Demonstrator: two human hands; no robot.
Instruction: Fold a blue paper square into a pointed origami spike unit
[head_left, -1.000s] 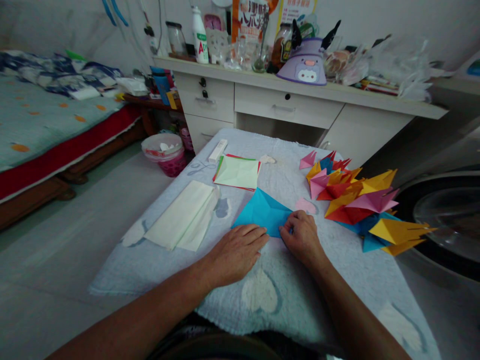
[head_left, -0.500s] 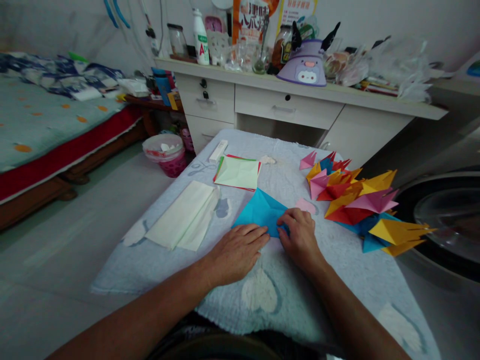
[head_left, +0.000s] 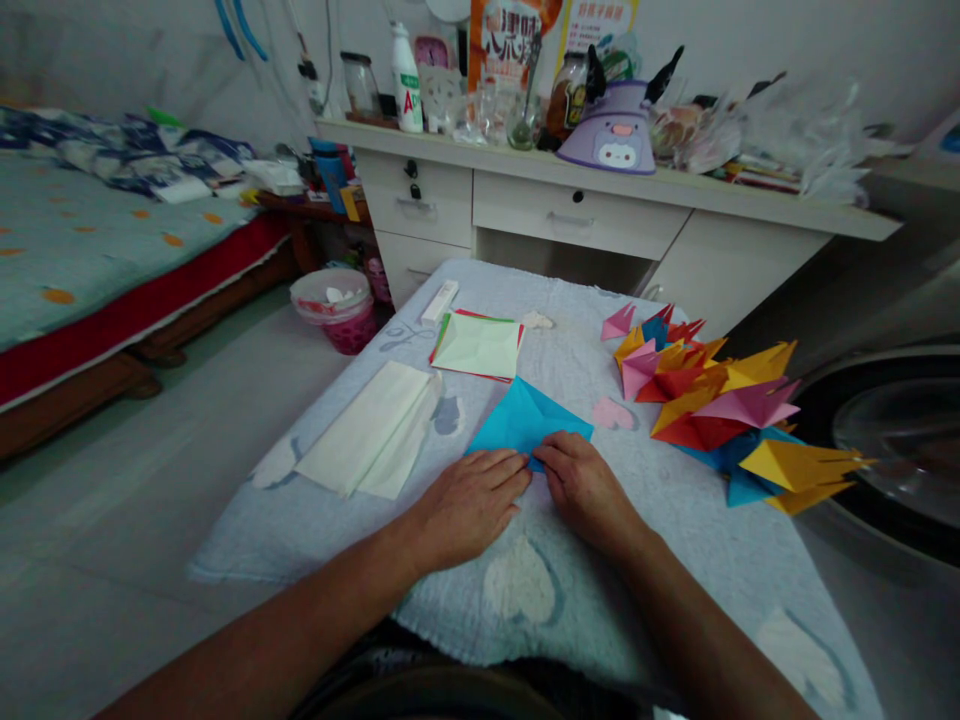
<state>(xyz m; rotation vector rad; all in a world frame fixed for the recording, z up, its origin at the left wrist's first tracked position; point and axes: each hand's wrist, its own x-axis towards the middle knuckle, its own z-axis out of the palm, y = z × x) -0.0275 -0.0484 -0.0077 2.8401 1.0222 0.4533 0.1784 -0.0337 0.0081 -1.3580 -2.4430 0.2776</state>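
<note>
A sheet of blue origami paper (head_left: 523, 412) lies on the cloth-covered table, with creases showing and its near edge folded. My left hand (head_left: 478, 500) rests flat on that near edge, fingers stretched out and pressing down. Beside it, the curled fingers of my right hand (head_left: 581, 485) pinch the paper's near edge close to my left fingertips. Behind the blue sheet sits a stack of square paper (head_left: 480, 345), pale green on top with red and green edges below. Folded pale sheets (head_left: 367, 425) lie to the left.
Several folded paper cranes (head_left: 701, 390) in yellow, red, pink and blue crowd the table's right side. A small white box (head_left: 440, 301) lies at the back left. A white desk (head_left: 544, 210) stands behind, a pink bin (head_left: 337, 310) on the floor, and a washing machine (head_left: 900, 440) at right.
My right hand has slid left along the near edge, towards my left hand, uncovering the blue paper's right corner. My left hand stays almost in place. The view has shifted slightly.
</note>
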